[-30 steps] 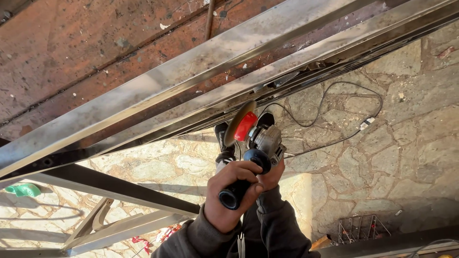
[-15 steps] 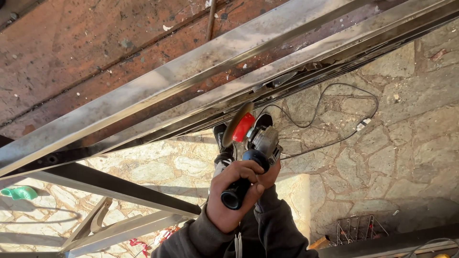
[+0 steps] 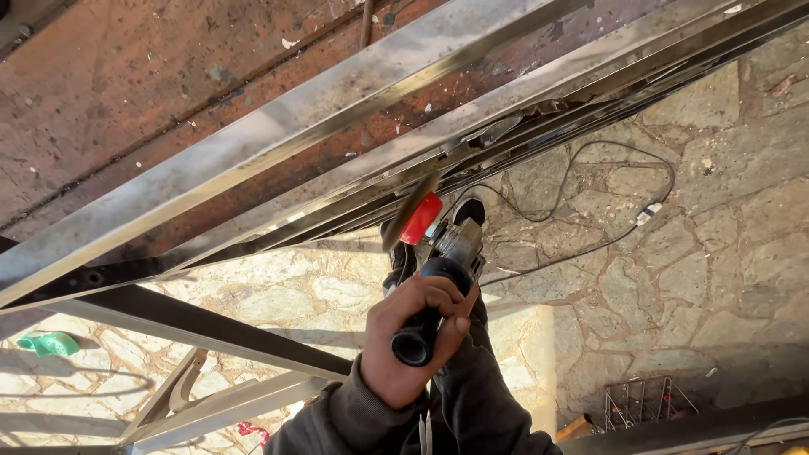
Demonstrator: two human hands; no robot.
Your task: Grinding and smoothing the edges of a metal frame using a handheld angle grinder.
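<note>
In the head view, the left hand (image 3: 403, 337) is wrapping its fingers (image 3: 425, 297) fully closed around the black side handle of an angle grinder (image 3: 438, 257). The right hand (image 3: 468, 307) is mostly hiding behind the tool; only a thumb is showing, so I cannot tell how it is gripping. The grinder is sitting just below centre, its disc (image 3: 410, 211), blurred, with a red guard, pointing toward twelve o'clock and touching or nearly touching the steel frame rail (image 3: 354, 160). A power cord (image 3: 590, 168) is looping over the stone paving (image 3: 716, 253) at two o'clock. Judging from this, the disc could snag the rail's edge and kick back; the loose cord could catch underfoot.
</note>
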